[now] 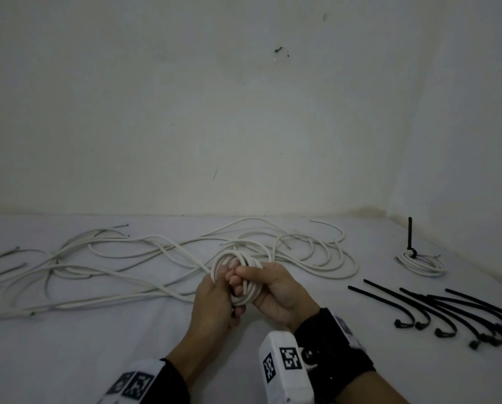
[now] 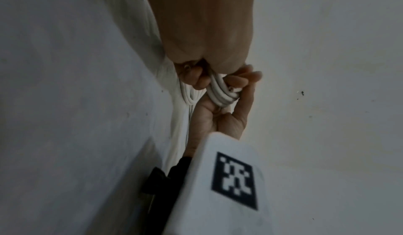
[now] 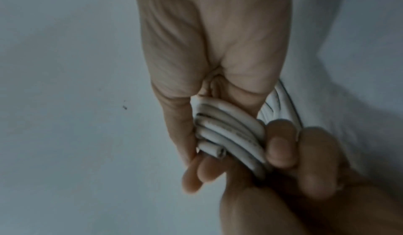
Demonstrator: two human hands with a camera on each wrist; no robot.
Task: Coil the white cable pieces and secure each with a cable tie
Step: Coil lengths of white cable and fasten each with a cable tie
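White cable coil (image 1: 238, 275) gripped by both hands; no legible writing.

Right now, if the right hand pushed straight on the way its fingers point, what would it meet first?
The right hand points left, across the coil it grips, so it would meet the left hand first; their fingers already touch or nearly touch there. Exact depth is unclear.

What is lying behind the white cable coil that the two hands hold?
Behind the hand-held white cable coil, loose white cable pieces sprawl on the pale table, up to the wall. The left hand and right hand hide whatever lies directly below the coil.
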